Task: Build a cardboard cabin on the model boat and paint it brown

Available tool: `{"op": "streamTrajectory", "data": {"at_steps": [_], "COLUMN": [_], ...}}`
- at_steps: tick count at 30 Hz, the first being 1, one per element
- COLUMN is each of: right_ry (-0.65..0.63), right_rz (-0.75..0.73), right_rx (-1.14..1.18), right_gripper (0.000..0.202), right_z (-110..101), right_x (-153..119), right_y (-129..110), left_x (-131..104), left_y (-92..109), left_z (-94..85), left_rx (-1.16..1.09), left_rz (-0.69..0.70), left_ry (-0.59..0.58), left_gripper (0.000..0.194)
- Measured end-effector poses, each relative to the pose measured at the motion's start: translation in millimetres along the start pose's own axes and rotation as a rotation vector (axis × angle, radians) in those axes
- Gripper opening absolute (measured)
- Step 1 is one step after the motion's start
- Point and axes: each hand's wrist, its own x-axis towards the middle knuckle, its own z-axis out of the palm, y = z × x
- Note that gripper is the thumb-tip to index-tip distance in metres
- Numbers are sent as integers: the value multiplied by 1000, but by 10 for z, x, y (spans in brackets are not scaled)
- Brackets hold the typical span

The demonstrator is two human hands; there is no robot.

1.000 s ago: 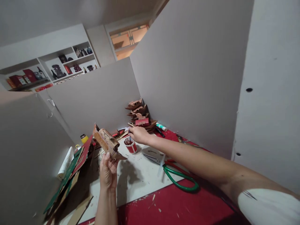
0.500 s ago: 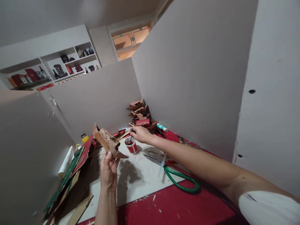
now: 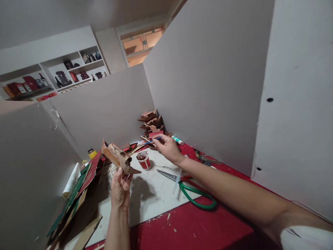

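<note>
My left hand (image 3: 121, 187) is closed on the underside of a small model boat (image 3: 116, 159) made of brown cardboard with a curved cabin. The boat is held tilted above the white board (image 3: 151, 205). My right hand (image 3: 170, 149) pinches a thin blue paintbrush (image 3: 153, 140), its tip pointing left. Below and left of that hand stands a red and white paper cup (image 3: 146, 164), its inside stained dark brown. Large scissors with green and red handles (image 3: 197, 199) lie on the board beneath my right forearm, blades pointing left.
Several finished-looking model boats (image 3: 151, 121) are stacked in the back corner. Cardboard sheets (image 3: 78, 194) and a paper roll (image 3: 71, 180) lean at the left, near a yellow bottle (image 3: 92, 153). A green and white tube (image 3: 177, 140) lies by the grey partition (image 3: 208, 86). Scraps dot the red tabletop (image 3: 179, 232).
My right hand has lifted the paintbrush out of the cup and moved to the right, turning the brush nearly level. My left hand holds the boat almost still.
</note>
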Motion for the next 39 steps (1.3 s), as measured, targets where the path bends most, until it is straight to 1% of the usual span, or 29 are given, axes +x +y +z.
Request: {"op": "streamTrajectory", "data": {"at_steps": [2, 3, 5, 6, 8, 9, 11, 14, 18, 20, 22, 26, 31, 39], "right_ry": [76, 106, 156, 175, 170, 154, 126, 139, 121, 105, 100, 86, 80, 11], "right_rz": [4, 3, -11, -25, -70, -100, -167, -279, -476, -583, -654, -695, -718, -733], "right_rx": [125, 181, 297, 408, 539, 549, 489, 320, 126, 85, 69, 77, 54, 41], "right_gripper": [35, 35, 31, 27, 19, 15, 9, 10, 17, 22, 25, 27, 28, 24], "right_z": [-116, -177, -288, -333, -392, -405, -407, -380, -374, -385, -396, -397, -390, -404], "right_x": [-70, -118, -237, -308, -459, -533, -661, -770, -771, -748, -729, -716, -704, -716], "right_y": [-83, -140, -270, -335, -444, -483, -524, -511, -452, -433, -425, -427, -423, -419], "left_x": [-12, -21, -47, -64, -105, -128, -173, -223, -242, -244, -250, -270, -286, -275], "left_y": [-22, -37, -73, -94, -139, -162, -210, -278, -342, -357, -361, -363, -389, -396], "left_z": [12, 21, 50, 69, 116, 141, 189, 237, 246, 244, 246, 259, 265, 250], "left_rx": [16, 26, 49, 62, 94, 112, 154, 215, 273, 288, 296, 315, 327, 328], "left_rz": [5, 9, 20, 26, 38, 42, 52, 77, 100, 103, 106, 116, 116, 115], "left_ry": [-7, -12, -23, -30, -41, -43, -42, -40, -41, -40, -38, -53, -54, -59], "left_gripper": [36, 36, 35, 36, 36, 36, 39, 44, 45, 45, 44, 41, 43, 41]}}
